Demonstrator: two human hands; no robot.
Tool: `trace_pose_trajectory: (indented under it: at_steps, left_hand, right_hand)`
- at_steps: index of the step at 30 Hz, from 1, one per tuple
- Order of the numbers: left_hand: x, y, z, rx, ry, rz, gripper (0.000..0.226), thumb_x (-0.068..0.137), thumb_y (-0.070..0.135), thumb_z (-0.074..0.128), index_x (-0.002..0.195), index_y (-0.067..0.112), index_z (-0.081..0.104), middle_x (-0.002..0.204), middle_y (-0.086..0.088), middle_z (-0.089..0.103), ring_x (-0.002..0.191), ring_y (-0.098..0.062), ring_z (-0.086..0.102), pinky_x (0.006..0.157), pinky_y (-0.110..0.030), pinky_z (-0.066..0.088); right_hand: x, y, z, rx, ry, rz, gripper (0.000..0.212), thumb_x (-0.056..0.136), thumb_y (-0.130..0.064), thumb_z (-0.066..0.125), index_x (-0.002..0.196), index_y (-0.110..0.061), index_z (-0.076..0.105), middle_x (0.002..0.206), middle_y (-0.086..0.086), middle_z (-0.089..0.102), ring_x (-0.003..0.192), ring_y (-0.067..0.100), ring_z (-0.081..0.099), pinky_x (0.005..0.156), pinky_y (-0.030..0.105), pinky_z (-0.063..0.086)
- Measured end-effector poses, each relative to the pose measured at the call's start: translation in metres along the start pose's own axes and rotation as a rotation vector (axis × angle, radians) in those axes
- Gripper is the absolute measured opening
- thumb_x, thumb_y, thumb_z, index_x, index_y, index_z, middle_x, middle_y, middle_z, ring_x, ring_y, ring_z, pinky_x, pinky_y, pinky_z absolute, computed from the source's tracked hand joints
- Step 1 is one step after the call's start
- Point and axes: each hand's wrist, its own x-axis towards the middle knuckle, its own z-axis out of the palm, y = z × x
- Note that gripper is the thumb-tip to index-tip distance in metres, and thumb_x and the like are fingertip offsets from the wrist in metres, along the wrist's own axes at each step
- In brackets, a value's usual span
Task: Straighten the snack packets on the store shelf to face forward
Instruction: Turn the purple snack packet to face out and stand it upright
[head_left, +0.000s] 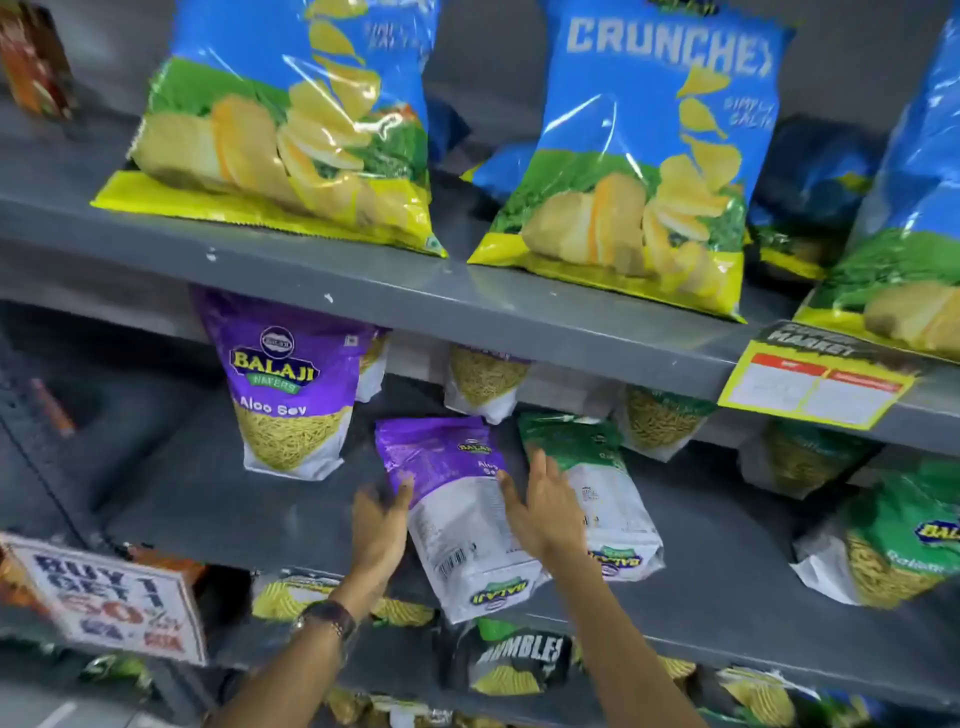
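Head view, looking down along two bare forearms that reach up to a grey middle shelf (218, 499) of snack packets. Between the hands lies a purple and white packet (457, 514), flat on its back with its printed back side up and its bottom edge hanging over the shelf lip, upside down to the viewer.

Left hand (382, 525), with a wristwatch (327, 621) on its wrist, is raised with the palm turned inward; its fingers are loosely curled and its fingertips touch the packet's left edge. Right hand (540, 512) has its fingers spread and extended, the palm pressed against the packet's right edge. Both hands press the packet from either side rather than closing around it.

Just beyond the right hand lies a green and white packet (602, 499), also flat and upside down. Up and to the left of the left hand stands an upright purple packet (291, 395), facing forward. Above both hands, on the upper shelf (363, 286), lean large blue chip bags (291, 130). Below and left of the left forearm hangs a sale sign (111, 603).
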Motion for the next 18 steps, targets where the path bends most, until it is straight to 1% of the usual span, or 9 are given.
trace_pose_trajectory:
  at_steps: [2, 4, 6, 8, 10, 13, 15, 16, 18]
  left_hand:
    - [0.010, -0.007, 0.008, -0.050, 0.006, -0.179, 0.045, 0.078, 0.033, 0.071, 0.107, 0.000, 0.062, 0.110, -0.025, 0.067, 0.106, -0.032, 0.062, 0.080, -0.036, 0.045]
    - [0.018, -0.014, 0.013, -0.095, -0.097, -0.358, 0.049, 0.075, 0.038, 0.073, 0.111, 0.007, 0.062, 0.107, -0.018, 0.068, 0.101, -0.032, 0.063, 0.080, -0.043, 0.053]
    - [0.018, -0.018, 0.014, -0.119, -0.166, -0.429, 0.038, 0.078, 0.037, 0.071, 0.108, 0.014, 0.063, 0.099, -0.008, 0.069, 0.089, -0.023, 0.064, 0.072, -0.037, 0.053]
    - [0.017, -0.014, 0.013, -0.092, -0.173, -0.375, 0.031, 0.072, 0.034, 0.077, 0.097, 0.019, 0.065, 0.095, -0.004, 0.070, 0.081, -0.016, 0.063, 0.062, -0.030, 0.050]
    - [0.016, -0.011, 0.011, -0.071, -0.192, -0.339, 0.044, 0.062, 0.035, 0.081, 0.099, 0.017, 0.067, 0.103, -0.009, 0.072, 0.082, -0.019, 0.066, 0.056, -0.027, 0.052]
    - [0.012, -0.008, 0.009, -0.089, -0.168, -0.319, 0.058, 0.062, 0.033, 0.085, 0.110, 0.009, 0.063, 0.107, -0.012, 0.072, 0.080, -0.019, 0.069, 0.051, -0.027, 0.056]
    - [0.011, -0.003, 0.008, -0.083, -0.144, -0.260, 0.055, 0.066, 0.032, 0.083, 0.110, 0.008, 0.060, 0.108, -0.014, 0.071, 0.079, -0.019, 0.069, 0.057, -0.031, 0.059]
    - [0.013, 0.002, 0.008, -0.054, -0.135, -0.204, 0.055, 0.065, 0.034, 0.084, 0.107, 0.010, 0.059, 0.108, -0.014, 0.071, 0.082, -0.020, 0.068, 0.064, -0.036, 0.059]
    - [0.022, 0.015, 0.007, -0.002, -0.134, -0.087, 0.058, 0.053, 0.044, 0.085, 0.098, 0.021, 0.057, 0.105, -0.011, 0.070, 0.090, -0.024, 0.068, 0.079, -0.046, 0.057]
  right_hand:
    - [0.019, 0.008, 0.011, 0.162, -0.137, 0.165, 0.061, 0.091, -0.052, 0.044, 0.135, -0.011, 0.038, 0.133, 0.019, 0.054, 0.121, 0.037, 0.051, 0.099, 0.045, 0.042]
    - [0.038, 0.014, 0.020, 0.306, -0.227, 0.295, 0.065, 0.085, -0.058, 0.049, 0.131, -0.012, 0.045, 0.131, 0.020, 0.057, 0.120, 0.037, 0.053, 0.102, 0.043, 0.041]
    - [0.052, 0.021, 0.034, 0.462, -0.304, 0.381, 0.070, 0.080, -0.062, 0.055, 0.131, -0.014, 0.051, 0.133, 0.019, 0.056, 0.123, 0.035, 0.051, 0.106, 0.039, 0.038]
    - [0.060, 0.029, 0.046, 0.591, -0.347, 0.437, 0.081, 0.066, -0.069, 0.064, 0.129, -0.018, 0.056, 0.131, 0.014, 0.057, 0.121, 0.033, 0.053, 0.109, 0.039, 0.036]
    - [0.062, 0.040, 0.052, 0.687, -0.400, 0.458, 0.087, 0.045, -0.075, 0.072, 0.114, -0.020, 0.066, 0.118, 0.009, 0.067, 0.106, 0.030, 0.063, 0.101, 0.043, 0.046]
    - [0.055, 0.041, 0.036, 0.858, -0.447, 0.393, 0.047, 0.059, -0.045, 0.082, 0.093, -0.014, 0.072, 0.086, 0.007, 0.075, 0.077, 0.022, 0.072, 0.072, 0.029, 0.058]
    - [0.063, 0.041, 0.026, 0.910, -0.433, 0.337, 0.023, 0.071, -0.022, 0.079, 0.089, -0.014, 0.070, 0.077, 0.005, 0.074, 0.062, 0.013, 0.070, 0.055, 0.018, 0.052]
    - [0.071, 0.038, 0.021, 0.903, -0.403, 0.286, 0.026, 0.071, -0.020, 0.080, 0.095, -0.013, 0.069, 0.083, 0.006, 0.074, 0.065, 0.013, 0.070, 0.056, 0.018, 0.052]
    - [0.082, 0.031, 0.012, 0.904, -0.347, 0.213, 0.053, 0.061, -0.030, 0.086, 0.107, -0.013, 0.065, 0.100, 0.009, 0.074, 0.086, 0.019, 0.071, 0.073, 0.027, 0.055]
